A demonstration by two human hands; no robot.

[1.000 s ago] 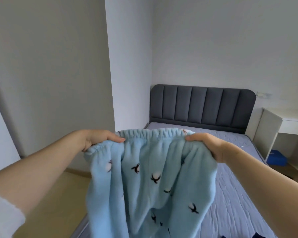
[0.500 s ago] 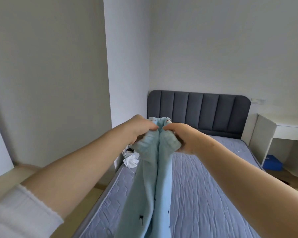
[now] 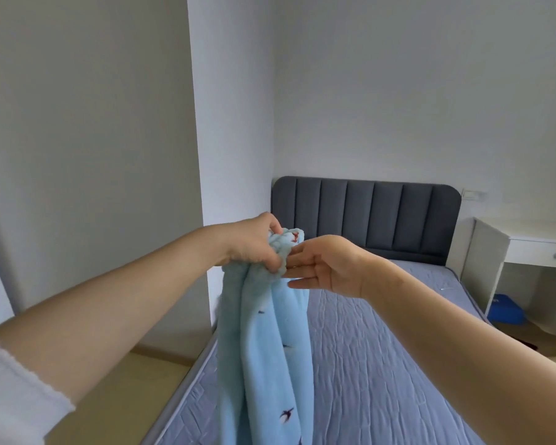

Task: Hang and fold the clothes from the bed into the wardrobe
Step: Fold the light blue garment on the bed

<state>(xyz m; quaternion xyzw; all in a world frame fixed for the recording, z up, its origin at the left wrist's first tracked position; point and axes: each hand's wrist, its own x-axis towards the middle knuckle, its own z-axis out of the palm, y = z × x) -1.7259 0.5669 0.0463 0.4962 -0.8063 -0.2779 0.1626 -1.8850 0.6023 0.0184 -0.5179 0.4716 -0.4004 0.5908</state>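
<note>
— Where do we have the garment?
— Our left hand [image 3: 254, 248] clutches the bunched waistband [image 3: 286, 239] of the light-blue fleece pyjama trousers [image 3: 270, 348]. They hang straight down before us, in front of the bed's [image 3: 382, 364] left edge.
— And our right hand [image 3: 321, 268]?
— Its fingers are straight. The fingertips [image 3: 291, 251] touch the waistband and grasp nothing.
— Behind?
— We see a dark grey padded headboard [image 3: 366, 213] and, to the right, a white desk [image 3: 543, 239] with a blue box [image 3: 507, 308] under it.
</note>
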